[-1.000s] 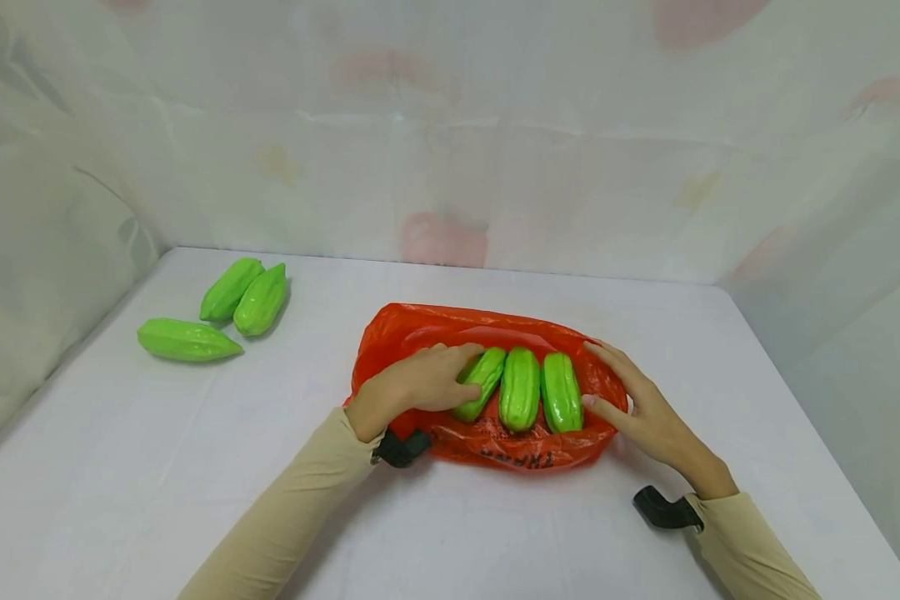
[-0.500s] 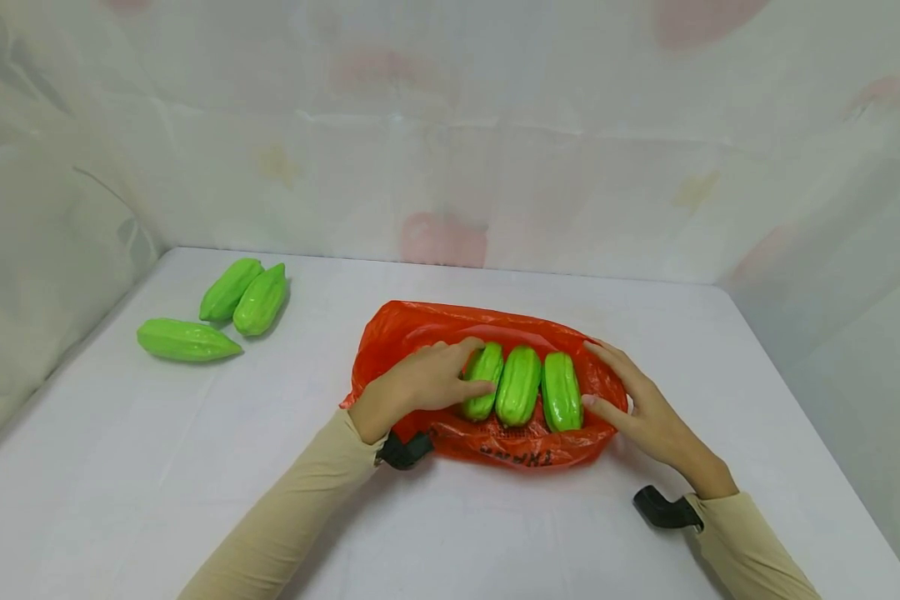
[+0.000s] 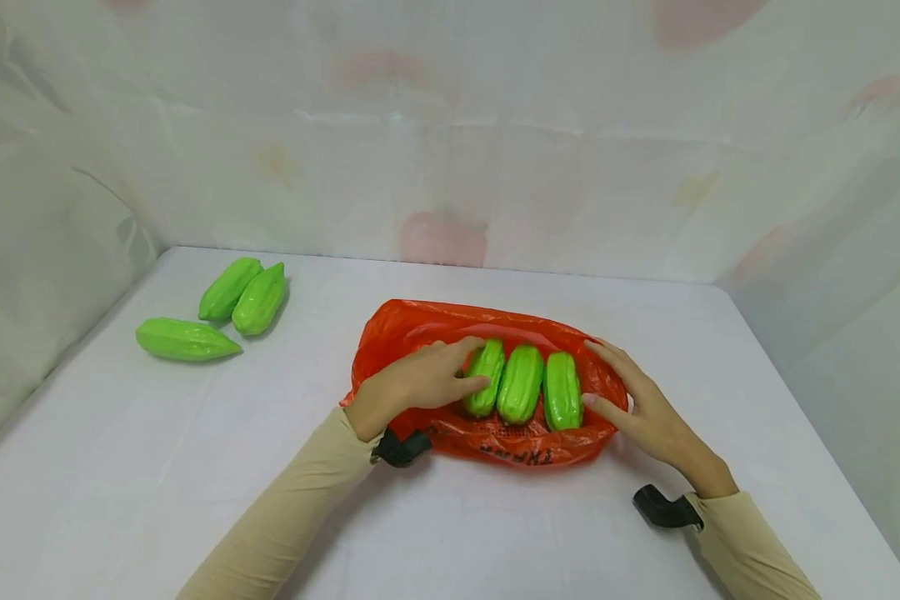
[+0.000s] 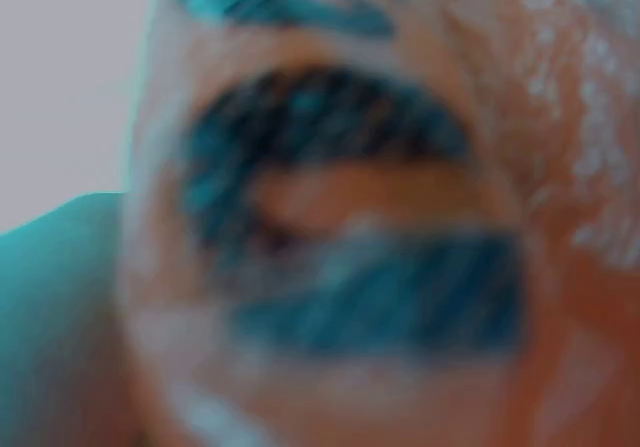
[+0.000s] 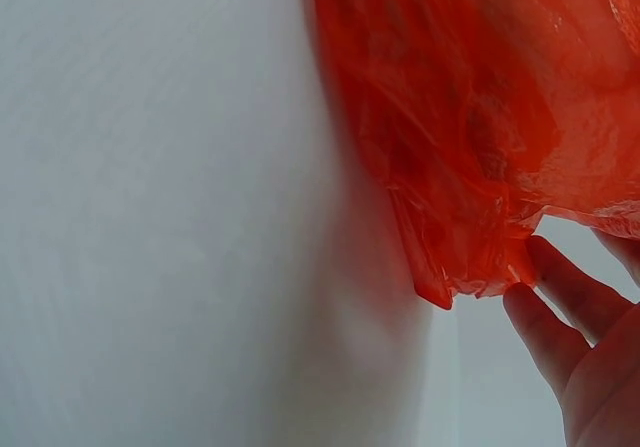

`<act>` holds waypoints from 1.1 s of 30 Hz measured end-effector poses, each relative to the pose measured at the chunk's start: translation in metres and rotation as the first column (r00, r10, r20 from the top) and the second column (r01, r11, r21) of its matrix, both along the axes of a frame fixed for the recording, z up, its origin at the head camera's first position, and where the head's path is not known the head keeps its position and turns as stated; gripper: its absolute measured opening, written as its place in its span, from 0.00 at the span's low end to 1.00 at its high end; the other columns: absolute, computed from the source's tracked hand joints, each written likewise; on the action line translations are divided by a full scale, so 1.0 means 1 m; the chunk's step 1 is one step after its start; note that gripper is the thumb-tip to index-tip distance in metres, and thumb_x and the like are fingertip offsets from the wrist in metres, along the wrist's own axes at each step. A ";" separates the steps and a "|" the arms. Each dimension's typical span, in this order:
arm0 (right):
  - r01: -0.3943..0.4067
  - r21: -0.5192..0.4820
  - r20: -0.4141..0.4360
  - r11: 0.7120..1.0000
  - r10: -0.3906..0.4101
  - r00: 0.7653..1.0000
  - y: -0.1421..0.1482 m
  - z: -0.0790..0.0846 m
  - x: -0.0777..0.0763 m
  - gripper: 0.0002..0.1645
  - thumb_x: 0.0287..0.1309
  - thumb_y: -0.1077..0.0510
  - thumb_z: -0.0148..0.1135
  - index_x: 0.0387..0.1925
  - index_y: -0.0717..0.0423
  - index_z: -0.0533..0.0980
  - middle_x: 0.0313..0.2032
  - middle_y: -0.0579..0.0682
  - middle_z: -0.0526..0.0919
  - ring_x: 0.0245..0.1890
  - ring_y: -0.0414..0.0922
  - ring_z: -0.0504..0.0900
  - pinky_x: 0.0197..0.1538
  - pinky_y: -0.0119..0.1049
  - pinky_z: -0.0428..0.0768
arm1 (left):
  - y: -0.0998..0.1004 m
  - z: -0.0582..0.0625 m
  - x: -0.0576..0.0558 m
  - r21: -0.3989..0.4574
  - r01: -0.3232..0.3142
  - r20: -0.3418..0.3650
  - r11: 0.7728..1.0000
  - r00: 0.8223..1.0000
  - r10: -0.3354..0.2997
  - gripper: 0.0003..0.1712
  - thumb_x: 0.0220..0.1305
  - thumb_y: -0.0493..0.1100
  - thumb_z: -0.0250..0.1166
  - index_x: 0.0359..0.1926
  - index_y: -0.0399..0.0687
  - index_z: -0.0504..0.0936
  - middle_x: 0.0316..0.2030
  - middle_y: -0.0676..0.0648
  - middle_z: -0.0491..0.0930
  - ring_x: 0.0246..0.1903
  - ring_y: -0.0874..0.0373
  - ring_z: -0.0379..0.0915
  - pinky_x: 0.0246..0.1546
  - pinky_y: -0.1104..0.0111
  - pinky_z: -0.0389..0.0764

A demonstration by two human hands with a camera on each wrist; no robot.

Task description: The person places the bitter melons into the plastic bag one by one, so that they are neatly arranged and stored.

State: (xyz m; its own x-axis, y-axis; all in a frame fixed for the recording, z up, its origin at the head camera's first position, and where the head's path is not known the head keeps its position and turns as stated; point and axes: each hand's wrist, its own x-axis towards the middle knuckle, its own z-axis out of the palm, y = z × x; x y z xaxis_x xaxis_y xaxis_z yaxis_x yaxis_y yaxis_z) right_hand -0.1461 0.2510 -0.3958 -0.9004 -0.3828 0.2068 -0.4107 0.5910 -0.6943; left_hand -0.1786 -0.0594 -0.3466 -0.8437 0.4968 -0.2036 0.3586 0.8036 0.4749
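Note:
An opened red plastic bag (image 3: 412, 329) lies mid-table with dark print on its near side. Inside it, three ridged, star-fruit-like green fruits lie side by side: a left one (image 3: 487, 392), a middle one (image 3: 521, 385) and a right one (image 3: 563, 392). My left hand (image 3: 427, 377) reaches over the near left rim and holds the left fruit between thumb and fingers. At the bag's right end my right hand (image 3: 645, 417) grips the rim, thumb toward the inside. In the right wrist view, its fingertips (image 5: 535, 317) are at the crumpled red plastic.
At the back left of the white table (image 3: 157, 467) lie three more green fruits: one lying crosswise (image 3: 187, 339) and two lying together, a left one (image 3: 228, 289) and a right one (image 3: 260, 300). Patterned cloth (image 3: 450, 150) hangs behind. The left wrist view shows blurred printed plastic (image 4: 360, 197).
The left fruit has turned straighter and shifted slightly back and right with my left hand on it. The middle fruit has moved slightly back. My right hand stays at the bag's end.

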 end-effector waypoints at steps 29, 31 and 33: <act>-0.004 -0.008 -0.005 1.000 0.004 1.000 -0.001 0.002 0.001 0.40 0.65 0.57 0.62 0.75 0.51 0.57 0.74 0.60 0.58 0.72 0.65 0.58 0.64 0.72 0.62 | -0.035 0.039 0.002 0.102 -0.004 -0.100 0.995 0.995 0.014 0.35 0.70 0.52 0.61 0.73 0.55 0.61 0.48 0.47 0.83 0.42 0.57 0.80 0.46 0.61 0.79; -0.005 -0.007 -0.004 1.000 0.005 1.000 -0.001 0.002 0.001 0.40 0.65 0.57 0.62 0.75 0.51 0.57 0.74 0.60 0.58 0.72 0.65 0.58 0.65 0.72 0.62 | -0.039 0.042 0.001 0.129 -0.009 -0.103 0.992 0.994 0.022 0.35 0.70 0.51 0.61 0.73 0.53 0.61 0.49 0.46 0.82 0.43 0.55 0.80 0.46 0.60 0.80; -0.006 -0.008 -0.003 1.000 0.006 1.000 -0.001 0.002 0.001 0.40 0.66 0.57 0.61 0.75 0.51 0.57 0.74 0.60 0.58 0.72 0.65 0.58 0.65 0.72 0.62 | -0.043 0.043 0.000 0.152 -0.010 -0.109 0.988 0.994 0.027 0.35 0.69 0.50 0.61 0.73 0.52 0.61 0.49 0.45 0.82 0.44 0.54 0.80 0.47 0.59 0.80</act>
State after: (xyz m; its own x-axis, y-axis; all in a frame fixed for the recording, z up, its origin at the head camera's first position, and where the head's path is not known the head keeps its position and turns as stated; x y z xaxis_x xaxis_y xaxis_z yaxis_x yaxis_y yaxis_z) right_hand -0.1450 0.2505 -0.3936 -0.8973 -0.3868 0.2126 -0.4166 0.5830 -0.6975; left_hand -0.1787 -0.1029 -0.3031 -0.8661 0.4987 -0.0326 0.4011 0.7325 0.5500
